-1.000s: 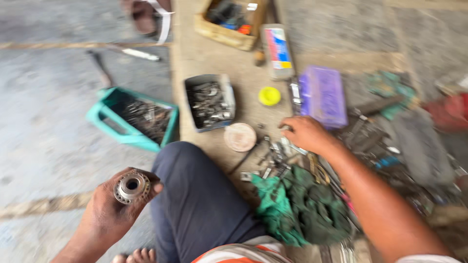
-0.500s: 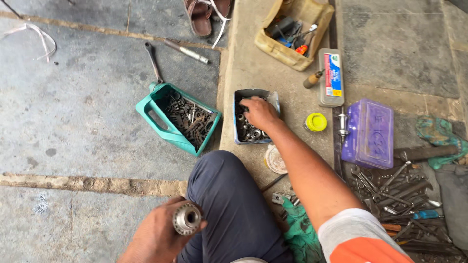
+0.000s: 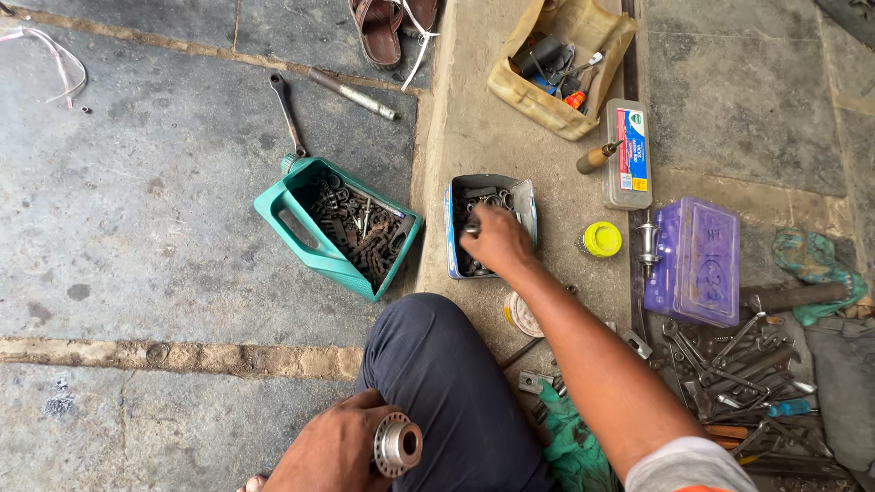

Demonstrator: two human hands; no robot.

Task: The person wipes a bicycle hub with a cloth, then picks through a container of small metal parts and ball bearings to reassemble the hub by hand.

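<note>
Hub: a round metal hub [image 3: 398, 445] with a dark bore, held low by the knee, its open end facing up and right.
Left hand: the left hand [image 3: 333, 451] is wrapped around the hub from the left, fingers clenched about its body; the wrist comes in from the bottom edge.
Tin: a small rectangular tin [image 3: 524, 202] of nuts and washers stands on the floor, straight ahead of the knee.
Right hand: the right hand [image 3: 495, 241] is down in the tin, knuckles up, fingers curled among the parts; a small silvery piece shows at the fingertips, but I cannot tell whether it is pinched or only touched.
Right arm: stretched forward across the knee [image 3: 428, 364], elbow near the bottom right.
Progress: judging by how things lie, the hub is in hand and a small part is being picked out; nothing has been put to the hub yet.
Jug: a green cut-open jug [image 3: 292, 219] of dark rusty hardware lies just left of the tin.
Nearby: a yellow cap [image 3: 602, 239] and a purple box [image 3: 697, 264] to the tin's right, spanners [image 3: 729, 369] spread below the box, a tan bag [image 3: 565, 55] of tools farther off.
Floor: grey concrete floor [image 3: 137, 182].
</note>
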